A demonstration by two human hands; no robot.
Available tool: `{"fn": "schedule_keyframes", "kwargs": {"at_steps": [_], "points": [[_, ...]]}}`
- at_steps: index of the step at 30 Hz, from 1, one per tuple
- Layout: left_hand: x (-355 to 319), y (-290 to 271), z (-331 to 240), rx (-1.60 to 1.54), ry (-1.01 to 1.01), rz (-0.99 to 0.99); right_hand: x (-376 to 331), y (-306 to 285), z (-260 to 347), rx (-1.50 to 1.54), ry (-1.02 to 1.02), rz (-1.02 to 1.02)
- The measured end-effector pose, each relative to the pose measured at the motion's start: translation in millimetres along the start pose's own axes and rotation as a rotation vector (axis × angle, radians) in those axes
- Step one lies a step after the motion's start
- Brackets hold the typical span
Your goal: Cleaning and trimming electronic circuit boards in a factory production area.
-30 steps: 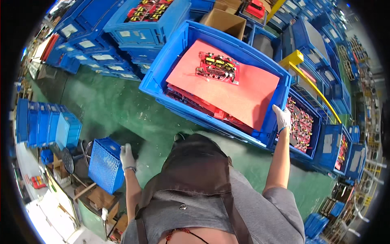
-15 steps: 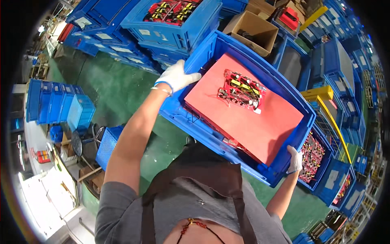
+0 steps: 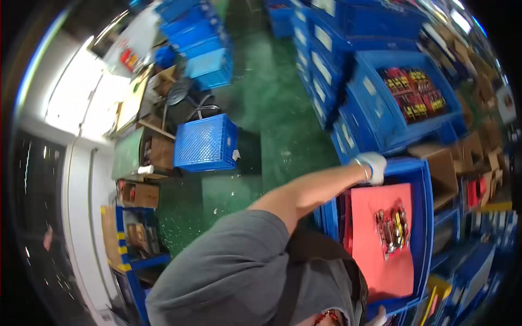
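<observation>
The gloved left hand point(image 3: 372, 165) is gripping the far rim of the blue crate point(image 3: 424, 179) — fingers curled over it — while the right hand point(image 3: 380, 315) is barely showing at the crate's near edge, grip unclear.

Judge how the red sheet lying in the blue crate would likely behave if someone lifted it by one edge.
The red sheet looks thin and flat, so it would probably sag. The small parts lying loose on it would likely slide off. It seems light, and the gloved left hand on the blue crate rim could probably manage it alone.
</observation>
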State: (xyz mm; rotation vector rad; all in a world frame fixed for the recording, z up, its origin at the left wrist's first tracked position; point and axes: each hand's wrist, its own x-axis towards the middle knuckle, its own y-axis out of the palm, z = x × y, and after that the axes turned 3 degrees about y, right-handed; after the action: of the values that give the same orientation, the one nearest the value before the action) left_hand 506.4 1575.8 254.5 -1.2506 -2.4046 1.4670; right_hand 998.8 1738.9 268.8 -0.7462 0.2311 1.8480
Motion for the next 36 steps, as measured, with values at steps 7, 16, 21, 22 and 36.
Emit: {"fn": "schedule_keyframes", "kwargs": {"at_steps": [7,16,21,22,36], "points": [[-41.0,-6.9,34.9,-0.171,0.108,-0.169,-31.8,15.2,12.6,-0.292,-0.131,-0.177],[-111.1,-66.7,179.2,-0.318,0.003,-0.373,-23.1,78.6,25.9,-0.657,-0.289,-0.411],[-159.2,-119.8,301.9,-0.286,-0.170,-0.500,-28.3,207.4,43.1,-0.772,-0.356,-0.066],[-171.5,-136.5,324.4,-0.308,-0.211,-0.513,-17.2,230.2,39.0,-0.781,-0.374,-0.042],[-249.4,-310.9,601.8,-0.404,-0.590,-0.787,-23.5,714.3,104.4,-0.386,-0.469,0.824]]}}
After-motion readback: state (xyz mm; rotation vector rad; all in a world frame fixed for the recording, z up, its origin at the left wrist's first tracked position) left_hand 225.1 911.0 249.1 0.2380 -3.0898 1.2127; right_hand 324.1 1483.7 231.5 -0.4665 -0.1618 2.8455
